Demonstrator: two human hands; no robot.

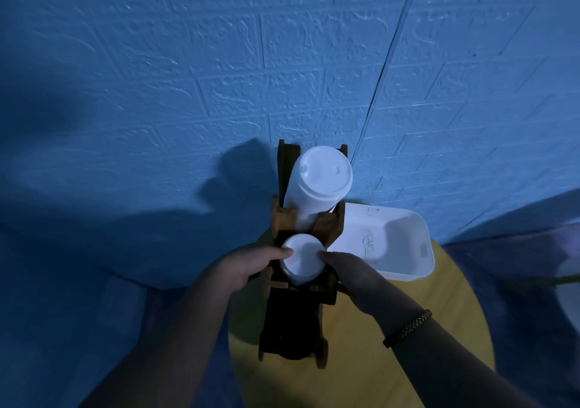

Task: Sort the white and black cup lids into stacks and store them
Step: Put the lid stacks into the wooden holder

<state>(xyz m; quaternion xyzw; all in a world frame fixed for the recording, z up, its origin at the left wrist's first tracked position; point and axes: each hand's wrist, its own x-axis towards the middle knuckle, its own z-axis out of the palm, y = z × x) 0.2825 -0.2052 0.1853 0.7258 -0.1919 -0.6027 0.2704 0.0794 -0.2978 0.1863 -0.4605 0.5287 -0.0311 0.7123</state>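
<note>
Head view: left hand point(249, 268) and right hand point(353, 274) reach forward, each grip pinching the white lid stack point(302, 258).

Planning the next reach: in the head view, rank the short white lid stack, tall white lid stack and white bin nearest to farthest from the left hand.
1. short white lid stack: middle slot of the rack, held by the left hand.
2. tall white lid stack: next slot behind.
3. white bin: right of the rack.

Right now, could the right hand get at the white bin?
Probably yes: the white bin sits open just beside the right hand, nothing between them, though that hand grips the white lid stack.
</note>
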